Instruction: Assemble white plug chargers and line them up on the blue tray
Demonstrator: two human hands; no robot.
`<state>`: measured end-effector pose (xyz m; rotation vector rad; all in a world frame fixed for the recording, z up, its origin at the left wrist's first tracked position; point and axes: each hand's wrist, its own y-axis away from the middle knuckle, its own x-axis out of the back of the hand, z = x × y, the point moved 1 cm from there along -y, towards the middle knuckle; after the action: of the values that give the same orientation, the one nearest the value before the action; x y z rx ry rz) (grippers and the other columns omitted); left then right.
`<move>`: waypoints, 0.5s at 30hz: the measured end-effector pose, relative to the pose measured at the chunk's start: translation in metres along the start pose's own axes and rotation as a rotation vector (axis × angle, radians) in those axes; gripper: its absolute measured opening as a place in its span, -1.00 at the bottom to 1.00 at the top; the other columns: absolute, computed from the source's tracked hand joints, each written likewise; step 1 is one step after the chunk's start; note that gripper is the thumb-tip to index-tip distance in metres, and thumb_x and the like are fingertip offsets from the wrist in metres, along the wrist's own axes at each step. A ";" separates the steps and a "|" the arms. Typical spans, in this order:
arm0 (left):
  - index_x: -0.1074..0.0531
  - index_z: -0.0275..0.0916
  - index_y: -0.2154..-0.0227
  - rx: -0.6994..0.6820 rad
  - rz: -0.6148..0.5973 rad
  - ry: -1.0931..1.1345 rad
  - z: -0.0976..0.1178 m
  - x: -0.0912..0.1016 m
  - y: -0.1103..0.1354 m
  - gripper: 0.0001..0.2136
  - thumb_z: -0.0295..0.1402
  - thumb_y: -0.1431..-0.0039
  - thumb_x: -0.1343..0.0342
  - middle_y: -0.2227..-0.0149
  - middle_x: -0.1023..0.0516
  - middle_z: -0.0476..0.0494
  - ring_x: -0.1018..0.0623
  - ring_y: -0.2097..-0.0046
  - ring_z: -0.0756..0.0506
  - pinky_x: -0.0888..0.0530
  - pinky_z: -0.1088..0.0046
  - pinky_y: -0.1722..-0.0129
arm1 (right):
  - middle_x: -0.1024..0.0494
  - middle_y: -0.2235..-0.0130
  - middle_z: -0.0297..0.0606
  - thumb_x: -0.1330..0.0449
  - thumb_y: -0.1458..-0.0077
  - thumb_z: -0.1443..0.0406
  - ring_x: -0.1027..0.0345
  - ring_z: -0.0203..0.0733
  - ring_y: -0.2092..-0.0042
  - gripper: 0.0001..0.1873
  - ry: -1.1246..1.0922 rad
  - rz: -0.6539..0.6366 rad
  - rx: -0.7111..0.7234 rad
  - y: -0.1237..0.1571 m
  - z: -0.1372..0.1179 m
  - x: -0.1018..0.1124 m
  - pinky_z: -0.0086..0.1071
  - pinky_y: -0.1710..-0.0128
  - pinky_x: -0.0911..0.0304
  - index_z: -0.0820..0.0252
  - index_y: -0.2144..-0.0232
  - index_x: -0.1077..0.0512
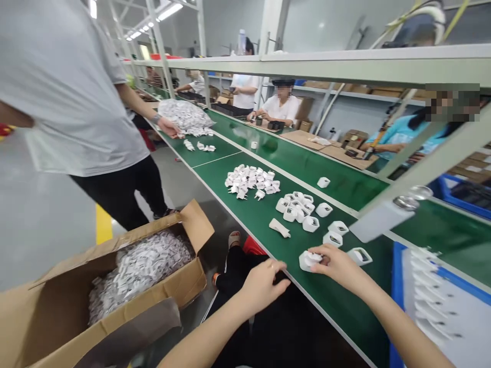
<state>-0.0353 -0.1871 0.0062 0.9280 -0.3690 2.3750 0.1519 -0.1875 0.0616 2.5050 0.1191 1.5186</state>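
My right hand (333, 261) pinches a small white plug part (315, 257) at the opening of a white hexagonal housing (305, 261) on the green work surface. Whether the part sits inside the housing or just above it, I cannot tell. At the table's front edge is my left hand (264, 281), thumb and fingers apart, with nothing visible in it. Several more hexagonal housings (310, 223) lie beyond my right hand, their hollow sides showing. Farther left is a pile of white plug parts (249, 179) with pins. A pale, narrow-waisted piece (280, 228) lies between pile and table edge.
An open cardboard box (192, 286) full of small wrapped white parts stands on the floor at left. At right is a blue-rimmed tray (397, 291) with white pieces. A white bottle (378, 220) leans by a post. A co-worker's hand (171, 128) touches a large bag (184, 115).
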 end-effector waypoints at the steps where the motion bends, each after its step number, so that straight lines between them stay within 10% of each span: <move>1: -0.22 -0.24 0.10 -0.040 0.017 0.033 0.008 0.003 -0.015 -0.61 -0.28 0.05 0.04 0.11 -0.34 -0.14 -0.41 0.38 0.01 -0.35 0.51 0.34 | -0.40 0.31 -0.25 -0.13 0.27 0.31 -0.29 -0.27 0.42 -0.66 -0.033 0.001 -0.013 0.001 0.001 0.002 -0.42 0.36 -0.19 0.22 0.31 -0.35; 7: -0.32 -0.20 0.19 -0.208 -0.285 0.106 0.026 0.004 -0.077 -0.62 -0.21 0.13 -0.04 0.32 -0.45 -0.05 -0.40 0.42 -0.01 -0.32 0.51 0.41 | -0.42 0.50 -0.32 -0.11 0.20 0.32 -0.29 -0.26 0.47 -0.87 -0.015 -0.032 -0.075 0.004 -0.003 0.009 -0.45 0.50 -0.13 0.22 0.48 -0.35; 15: -0.35 -0.19 0.21 -0.113 -0.325 0.020 0.031 0.004 -0.080 -0.65 -0.19 0.09 0.00 0.43 -0.48 -0.05 -0.44 0.39 -0.05 -0.31 0.51 0.42 | -0.45 0.42 -0.26 -0.06 0.11 0.37 -0.31 -0.23 0.38 -0.82 0.176 -0.059 -0.013 0.005 -0.005 0.008 -0.47 0.48 -0.10 0.22 0.35 -0.32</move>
<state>0.0258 -0.1343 0.0356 0.8419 -0.3145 2.0445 0.1512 -0.1904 0.0723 2.3326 0.2073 1.7071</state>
